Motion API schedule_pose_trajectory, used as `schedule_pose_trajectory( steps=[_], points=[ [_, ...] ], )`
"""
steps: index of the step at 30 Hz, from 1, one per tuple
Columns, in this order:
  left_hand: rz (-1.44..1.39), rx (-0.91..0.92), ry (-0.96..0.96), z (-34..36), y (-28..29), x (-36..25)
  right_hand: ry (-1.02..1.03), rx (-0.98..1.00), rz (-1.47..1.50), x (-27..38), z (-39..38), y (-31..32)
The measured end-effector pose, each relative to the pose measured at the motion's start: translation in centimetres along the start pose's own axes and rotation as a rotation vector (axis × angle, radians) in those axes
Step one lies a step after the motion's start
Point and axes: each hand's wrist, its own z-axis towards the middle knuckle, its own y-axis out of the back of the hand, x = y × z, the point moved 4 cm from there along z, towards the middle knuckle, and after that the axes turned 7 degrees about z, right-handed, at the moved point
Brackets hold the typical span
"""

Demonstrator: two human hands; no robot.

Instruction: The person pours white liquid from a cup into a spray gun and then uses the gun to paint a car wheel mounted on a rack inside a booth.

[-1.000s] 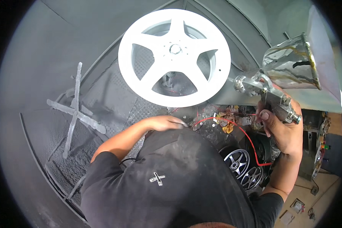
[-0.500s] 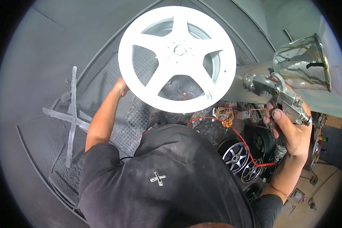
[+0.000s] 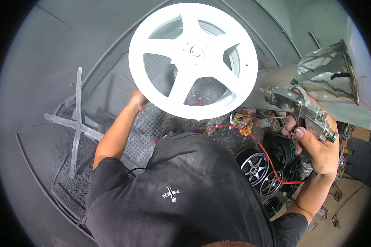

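A white five-spoke car wheel [image 3: 185,72] is held up in front of me, its face toward me. My left hand [image 3: 139,101] is closed at the wheel's lower left edge, its fingertips partly hidden behind the rim. On the right, my right hand [image 3: 317,148] is wrapped round a metal spray gun [image 3: 303,107], its nozzle pointing left toward the wheel but apart from it. A see-through, paint-streaked cup [image 3: 323,76] sits on top of the gun. Below the hand, a red hose [image 3: 257,145] runs to the gun's handle end.
Several more wheels [image 3: 254,168] lie on the floor at the lower right, near crumpled paper scraps [image 3: 242,122]. A grey-coated cross-shaped stand [image 3: 78,119] is at the left. Dark sheeting [image 3: 86,33] covers the far left, and a metal tread plate [image 3: 142,127] lies underfoot.
The wheel has turned a little counterclockwise. My left hand has shifted slightly down and right along with its edge. The spray gun has dipped slightly, still in my right hand.
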Motion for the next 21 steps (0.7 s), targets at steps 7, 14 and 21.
schedule_pose_trajectory(
  steps=[7, 14, 21],
  points=[
    [-0.058, -0.011, -0.007, -4.0, -4.4, 5.7, -0.044, 0.02, -0.148, 0.0, 1.0, -0.5],
    [0.49, 0.241, 0.043, -8.0, -7.0, 7.9, 0.02, 0.039, -0.09, 0.2, 1.3, -1.0],
    [0.182, 0.088, 0.069, -2.4, -2.9, 7.7, 0.068, 0.059, -0.173, 0.9, 1.8, -1.8]
  ],
)
